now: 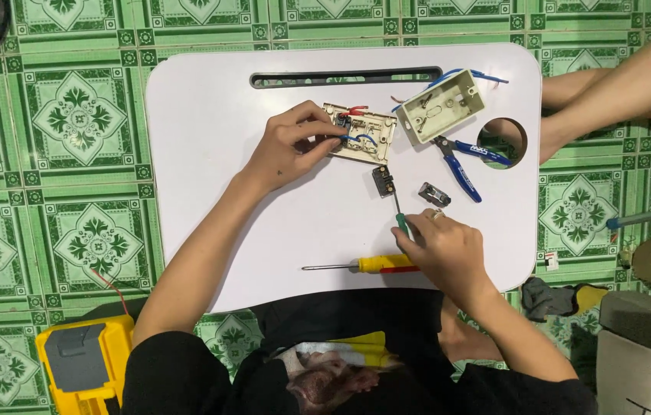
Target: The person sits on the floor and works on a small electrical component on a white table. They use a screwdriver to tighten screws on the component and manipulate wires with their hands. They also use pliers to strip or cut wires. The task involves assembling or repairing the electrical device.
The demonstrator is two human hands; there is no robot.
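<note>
My left hand (291, 146) grips the left edge of a cream switch plate (364, 134) lying back-up on the white lap table (210, 154), with blue and red wires on it. My right hand (444, 250) holds a small green-handled screwdriver (400, 215) whose tip points at a small black switch module (382, 181) just below the plate. A second small dark module (434, 194) lies to the right. A yellow-handled screwdriver (371, 265) rests by my right hand near the table's front edge.
A cream wall box (442, 106) with blue wires sits at the back right, blue-handled pliers (467, 161) beside it. The table has a long slot (344, 78) and a round hole (504, 142). A yellow case (83, 357) stands on the green tiled floor at left.
</note>
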